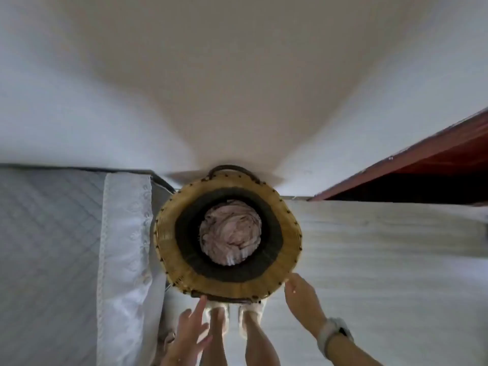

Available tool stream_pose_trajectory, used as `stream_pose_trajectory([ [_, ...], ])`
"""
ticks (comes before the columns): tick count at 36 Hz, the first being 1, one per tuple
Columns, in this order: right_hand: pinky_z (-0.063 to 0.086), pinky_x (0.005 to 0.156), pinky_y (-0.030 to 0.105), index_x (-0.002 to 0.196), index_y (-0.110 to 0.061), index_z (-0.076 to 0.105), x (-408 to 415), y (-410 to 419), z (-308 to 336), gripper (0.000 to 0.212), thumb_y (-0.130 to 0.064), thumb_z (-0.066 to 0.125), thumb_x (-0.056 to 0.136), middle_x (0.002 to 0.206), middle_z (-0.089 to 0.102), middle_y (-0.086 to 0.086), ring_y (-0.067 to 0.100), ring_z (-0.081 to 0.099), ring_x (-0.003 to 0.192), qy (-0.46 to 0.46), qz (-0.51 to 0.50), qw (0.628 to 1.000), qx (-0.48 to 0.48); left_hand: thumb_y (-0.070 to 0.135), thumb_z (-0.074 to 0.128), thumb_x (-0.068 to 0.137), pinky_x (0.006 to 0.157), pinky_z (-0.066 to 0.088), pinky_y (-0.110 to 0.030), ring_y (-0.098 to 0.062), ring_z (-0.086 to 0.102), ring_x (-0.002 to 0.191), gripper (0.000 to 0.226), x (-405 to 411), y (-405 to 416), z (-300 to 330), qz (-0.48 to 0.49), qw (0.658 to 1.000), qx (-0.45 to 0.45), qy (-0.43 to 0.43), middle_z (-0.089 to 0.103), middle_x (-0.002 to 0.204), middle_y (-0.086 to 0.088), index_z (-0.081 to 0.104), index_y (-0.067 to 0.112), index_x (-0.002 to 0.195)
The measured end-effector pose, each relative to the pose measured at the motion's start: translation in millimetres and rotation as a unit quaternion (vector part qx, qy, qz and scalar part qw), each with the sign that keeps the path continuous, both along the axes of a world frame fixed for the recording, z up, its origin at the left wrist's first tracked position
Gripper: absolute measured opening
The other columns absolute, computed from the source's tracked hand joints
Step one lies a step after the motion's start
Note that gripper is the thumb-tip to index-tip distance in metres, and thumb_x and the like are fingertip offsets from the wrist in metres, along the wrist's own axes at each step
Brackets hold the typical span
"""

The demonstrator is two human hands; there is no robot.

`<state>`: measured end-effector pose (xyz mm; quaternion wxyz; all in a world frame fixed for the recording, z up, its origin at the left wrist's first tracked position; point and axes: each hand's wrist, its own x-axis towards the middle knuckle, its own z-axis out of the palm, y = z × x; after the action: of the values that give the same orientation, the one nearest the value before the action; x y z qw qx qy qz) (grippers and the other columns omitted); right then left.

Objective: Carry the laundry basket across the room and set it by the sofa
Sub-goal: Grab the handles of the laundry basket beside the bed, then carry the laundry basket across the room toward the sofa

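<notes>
A round woven laundry basket (174, 249), tan at the rim with a dark band lower down, stands on the pale floor against the white wall. Pinkish crumpled laundry (230, 235) lies in its bottom. One dark handle (229, 169) arches at the far rim; another runs along the near rim. My left hand (191, 328) hovers just below the near rim with fingers spread, holding nothing. My right hand (299, 294) reaches to the rim's lower right edge, fingertips at or touching it, with a watch on the wrist. My two feet stand just behind the basket.
A grey quilted bed (47, 247) with a white lace-edged sheet (124, 233) runs along the left, close to the basket. A dark red wooden door or cabinet edge (412, 175) juts in at the right. Pale plank floor (383, 260) stretches to the right.
</notes>
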<state>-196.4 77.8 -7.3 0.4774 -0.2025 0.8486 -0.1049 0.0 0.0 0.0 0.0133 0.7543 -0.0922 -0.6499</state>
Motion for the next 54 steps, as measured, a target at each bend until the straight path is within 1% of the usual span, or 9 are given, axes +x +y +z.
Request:
stream_pose_trajectory([
  [4, 0.039, 0.090, 0.032, 0.129, -0.006, 0.041, -26, -52, -54, 0.039, -0.017, 0.035, 0.093, 0.132, 0.051, 0.018, 0.034, 0.050, 0.117, 0.011, -0.004, 0.999, -0.031, 0.034, 0.058, 0.084, 0.074, 0.044, -0.033, -0.021, 0.053, 0.069, 0.020, -32, -12, -37, 0.061, 0.996, 0.017, 0.070, 0.052, 0.067, -0.004, 0.050, 0.018, 0.078],
  [7, 0.041, 0.101, 0.040, 0.135, -0.011, 0.034, -41, -88, -87, 0.050, -0.027, 0.038, 0.089, 0.136, 0.046, 0.016, 0.035, 0.047, 0.123, 0.027, 0.015, 0.996, -0.083, 0.036, 0.054, 0.088, 0.100, 0.039, -0.042, -0.026, 0.051, 0.102, 0.034, -42, -7, -64, 0.132, 0.988, -0.006, 0.078, 0.057, 0.105, -0.002, 0.048, 0.016, 0.114],
  [10, 0.031, 0.108, 0.043, 0.141, -0.010, 0.022, -52, -130, -102, 0.056, -0.027, 0.040, 0.091, 0.147, 0.031, 0.018, 0.035, 0.032, 0.134, 0.070, 0.055, 0.990, -0.112, 0.027, 0.055, 0.090, 0.095, 0.039, -0.038, -0.025, 0.053, 0.100, 0.046, -47, -3, -85, 0.122, 0.992, -0.033, 0.014, 0.059, 0.104, -0.007, 0.043, 0.006, 0.129],
  [15, 0.026, 0.112, 0.047, 0.144, -0.013, 0.013, -62, -194, -110, 0.063, -0.027, 0.042, 0.090, 0.152, 0.019, 0.015, 0.034, 0.022, 0.138, 0.103, 0.135, 0.965, -0.202, 0.006, 0.055, 0.085, 0.085, 0.050, -0.040, -0.026, 0.058, 0.080, 0.010, -44, 8, -100, 0.092, 0.990, -0.083, -0.071, 0.058, 0.071, -0.007, 0.055, 0.007, 0.075],
  [24, 0.043, 0.082, 0.035, 0.112, -0.001, 0.049, -54, -225, -97, 0.043, -0.038, 0.043, 0.090, 0.113, 0.058, 0.019, 0.031, 0.054, 0.102, 0.036, 0.183, 0.959, -0.214, 0.011, 0.045, 0.093, 0.070, 0.051, -0.030, -0.020, 0.055, 0.061, 0.022, -41, 6, -93, 0.148, 0.977, -0.115, -0.106, 0.057, 0.067, -0.009, 0.052, 0.009, 0.072],
  [29, 0.038, 0.064, 0.029, 0.090, -0.010, 0.046, -60, -170, -84, 0.027, -0.036, 0.041, 0.092, 0.073, 0.048, -0.002, 0.018, 0.049, 0.071, 0.032, 0.087, 0.970, -0.223, 0.012, 0.044, 0.092, 0.064, 0.042, -0.036, -0.020, 0.044, 0.053, 0.031, -21, -6, -84, 0.093, 0.970, -0.166, -0.149, 0.053, 0.049, 0.001, 0.049, 0.014, 0.063],
  [38, 0.040, 0.061, 0.037, 0.090, -0.007, 0.052, -78, -40, -30, 0.017, -0.020, 0.042, 0.092, 0.063, 0.046, 0.003, 0.022, 0.042, 0.057, 0.057, -0.187, 0.966, -0.169, 0.027, 0.050, 0.088, 0.055, 0.031, -0.032, -0.020, 0.040, 0.057, 0.037, 11, -68, -10, -0.210, 0.890, -0.369, -0.169, 0.047, 0.058, -0.012, 0.053, 0.000, 0.062],
  [45, 0.034, 0.051, 0.029, 0.090, -0.008, 0.055, -40, 29, 32, 0.020, -0.023, 0.041, 0.090, 0.060, 0.042, 0.004, 0.018, 0.037, 0.053, 0.048, -0.383, 0.912, -0.138, 0.034, 0.047, 0.089, 0.061, 0.040, -0.043, -0.026, 0.047, 0.065, 0.047, -10, -82, 41, -0.363, 0.821, -0.415, -0.150, 0.055, 0.066, -0.023, 0.059, -0.009, 0.076],
  [54, 0.033, 0.053, 0.030, 0.079, -0.004, 0.055, 3, 92, 91, 0.029, -0.027, 0.042, 0.091, 0.058, 0.040, 0.007, 0.019, 0.034, 0.053, 0.096, -0.516, 0.841, -0.128, 0.030, 0.036, 0.096, 0.053, 0.028, -0.032, -0.020, 0.038, 0.057, 0.039, -30, -58, 67, -0.469, 0.758, -0.447, -0.074, 0.040, 0.059, -0.006, 0.045, 0.005, 0.068],
])
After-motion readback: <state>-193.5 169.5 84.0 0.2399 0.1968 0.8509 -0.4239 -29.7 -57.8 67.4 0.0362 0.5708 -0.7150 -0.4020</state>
